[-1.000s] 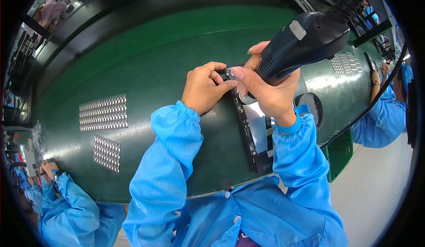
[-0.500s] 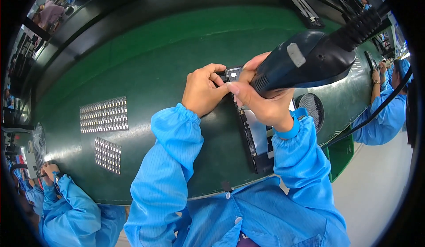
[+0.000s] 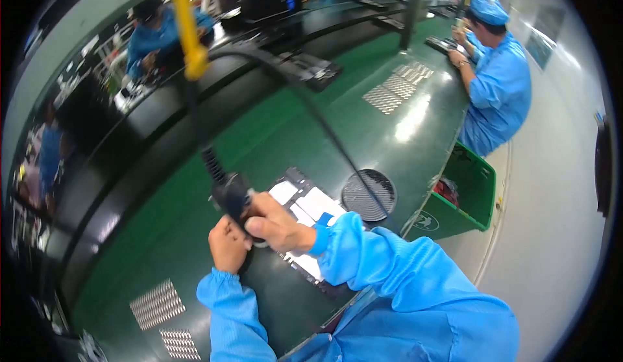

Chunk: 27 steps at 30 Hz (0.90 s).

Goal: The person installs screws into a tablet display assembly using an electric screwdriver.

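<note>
Near the desk's (image 3: 195, 232) front edge, the right hand (image 3: 279, 227) is wrapped closed around the dark body of a powered screwdriver (image 3: 232, 196), while the left hand (image 3: 228, 244) sits curled just beside its lower end, its grasp hidden from view. The tool looks stiff and fairly heavy, best gripped around its thick middle; its long axis runs up toward the far edge, cable (image 3: 311, 112) trailing away, tip pointing down. Under it lies a flat, likely fragile panel (image 3: 310, 207), with a round dark mat (image 3: 368, 195) beyond and another person (image 3: 500, 83) at the far corner.

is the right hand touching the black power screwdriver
Touching. The head view shows the right hand wrapped around the black power screwdriver, fingers closed on its body with no gap, while the left hand sits just beside it.
</note>
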### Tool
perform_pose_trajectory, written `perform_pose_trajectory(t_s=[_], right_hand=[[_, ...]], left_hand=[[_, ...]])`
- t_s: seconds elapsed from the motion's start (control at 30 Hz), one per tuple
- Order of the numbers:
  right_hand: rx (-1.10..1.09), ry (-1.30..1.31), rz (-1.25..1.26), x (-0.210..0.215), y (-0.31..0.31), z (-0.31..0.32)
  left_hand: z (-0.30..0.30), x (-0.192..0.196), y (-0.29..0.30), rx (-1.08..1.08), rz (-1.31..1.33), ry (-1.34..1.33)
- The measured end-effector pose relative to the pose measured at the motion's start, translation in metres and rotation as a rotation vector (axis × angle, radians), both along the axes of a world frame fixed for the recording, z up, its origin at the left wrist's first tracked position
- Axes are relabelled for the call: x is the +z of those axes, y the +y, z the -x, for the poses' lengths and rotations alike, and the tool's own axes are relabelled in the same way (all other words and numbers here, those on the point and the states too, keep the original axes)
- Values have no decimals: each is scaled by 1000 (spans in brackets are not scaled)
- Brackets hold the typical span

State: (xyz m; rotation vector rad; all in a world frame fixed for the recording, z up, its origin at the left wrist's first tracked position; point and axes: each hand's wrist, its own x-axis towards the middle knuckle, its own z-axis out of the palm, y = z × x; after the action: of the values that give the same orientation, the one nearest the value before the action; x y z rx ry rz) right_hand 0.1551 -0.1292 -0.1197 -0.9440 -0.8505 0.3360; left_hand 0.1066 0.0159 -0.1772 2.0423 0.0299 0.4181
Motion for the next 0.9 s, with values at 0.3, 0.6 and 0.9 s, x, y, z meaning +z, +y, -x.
perform_pose_trajectory(t_s=[0.3,0.6,0.9], right_hand=[[-61,-119,-82,4,9,1],[-419,-276,-36,19,-1,-10],[-378,-298,82,24,-66,-36]], left_hand=[[1,13,-7,43,73,-23],[51,27,-33,209,-400,-285],[122,10,-124,-343,-471,-302]])
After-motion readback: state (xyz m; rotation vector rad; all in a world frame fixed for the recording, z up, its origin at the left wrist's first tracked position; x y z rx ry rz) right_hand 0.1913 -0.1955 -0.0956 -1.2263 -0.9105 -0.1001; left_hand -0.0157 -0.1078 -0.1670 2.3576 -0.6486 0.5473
